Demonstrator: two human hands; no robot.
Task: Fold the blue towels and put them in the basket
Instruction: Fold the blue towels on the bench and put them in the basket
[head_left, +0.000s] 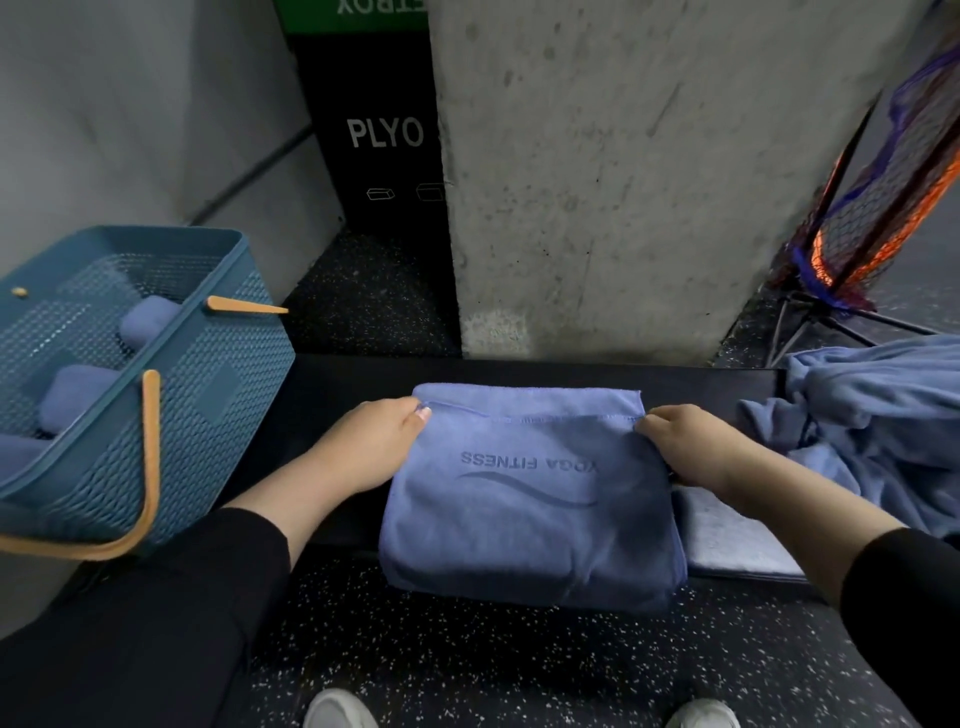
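A folded blue towel printed "YOGA FITNESS" lies across a black bench, its near half hanging over the front edge. My left hand pinches the towel's far left corner. My right hand pinches its far right corner. A blue woven basket with tan handles stands at the left and holds rolled blue towels. A loose heap of blue towels lies at the bench's right end.
A paler folded cloth lies under the towel's right side. A concrete pillar rises behind the bench, with a black "PLYO" box to its left. An orange and blue net on a stand is at the right. Speckled floor lies below.
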